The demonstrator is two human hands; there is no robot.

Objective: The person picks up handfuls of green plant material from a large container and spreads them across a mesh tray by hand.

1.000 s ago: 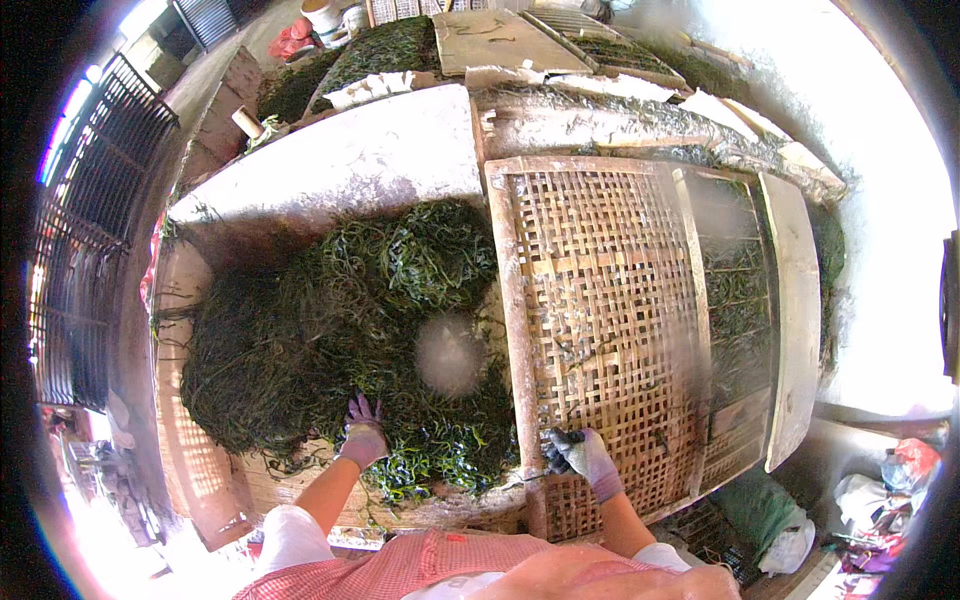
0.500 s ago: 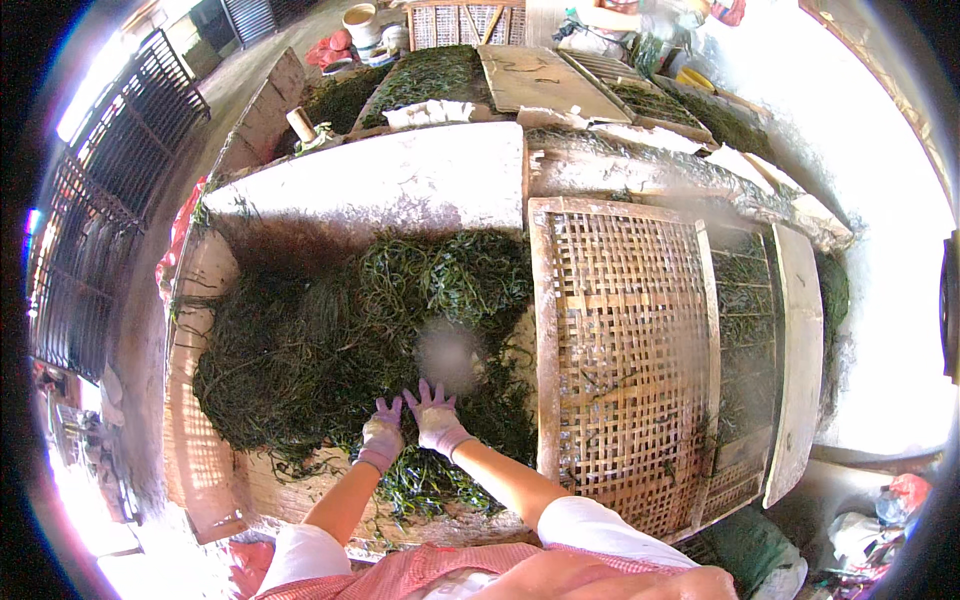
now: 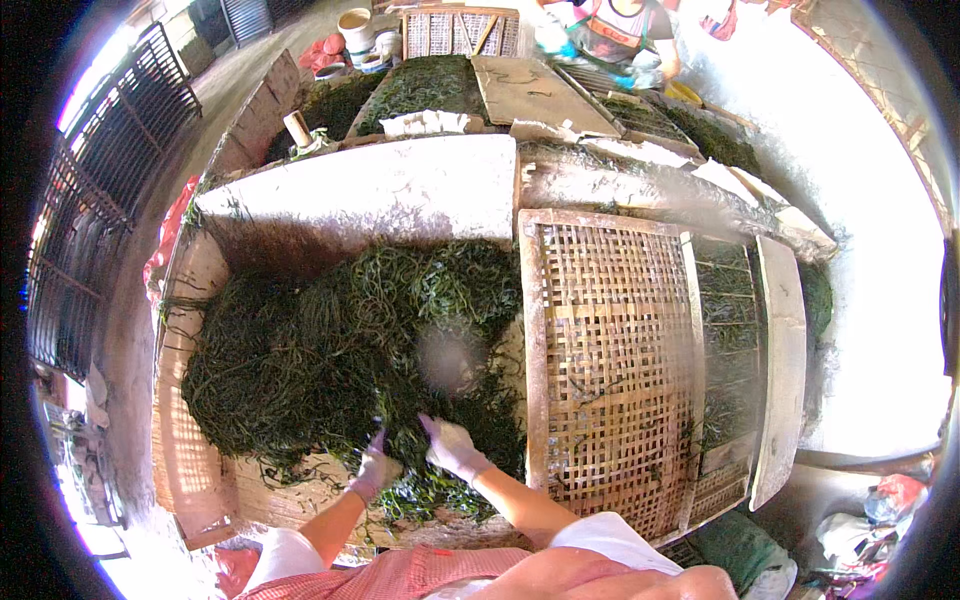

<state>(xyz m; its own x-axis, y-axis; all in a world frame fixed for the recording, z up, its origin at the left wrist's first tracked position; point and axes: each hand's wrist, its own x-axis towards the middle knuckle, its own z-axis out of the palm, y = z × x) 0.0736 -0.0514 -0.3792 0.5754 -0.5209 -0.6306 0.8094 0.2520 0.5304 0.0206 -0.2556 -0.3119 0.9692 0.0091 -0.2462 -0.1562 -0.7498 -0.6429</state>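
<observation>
Both of my hands wear pale purple gloves and work at the near edge of a large heap of dark green seaweed strands [image 3: 300, 350]. My left hand [image 3: 376, 470] is curled in the strands, one finger or thumb pointing up. A short gap to its right, my right hand [image 3: 456, 450] is also curled into the seaweed, a digit pointing toward the far left. A tuft of strands stands between them. The other fingers are partly hidden or blurred. The heap lies in a wooden bin [image 3: 190, 440] with a pale back board [image 3: 400, 190].
A woven bamboo screen [image 3: 610, 350] adjoins the heap on the right, with a slatted rack [image 3: 727, 350] and a narrow board [image 3: 780, 370] beyond it. More seaweed [image 3: 425, 90] lies across the far side, where another person [image 3: 610, 40] works in blue gloves. Dark slatted racks [image 3: 95, 190] stand left.
My fingers, spread on the seaweed before, have curled into it, and the hands sit a little nearer me and wider apart. The far person has come more into view.
</observation>
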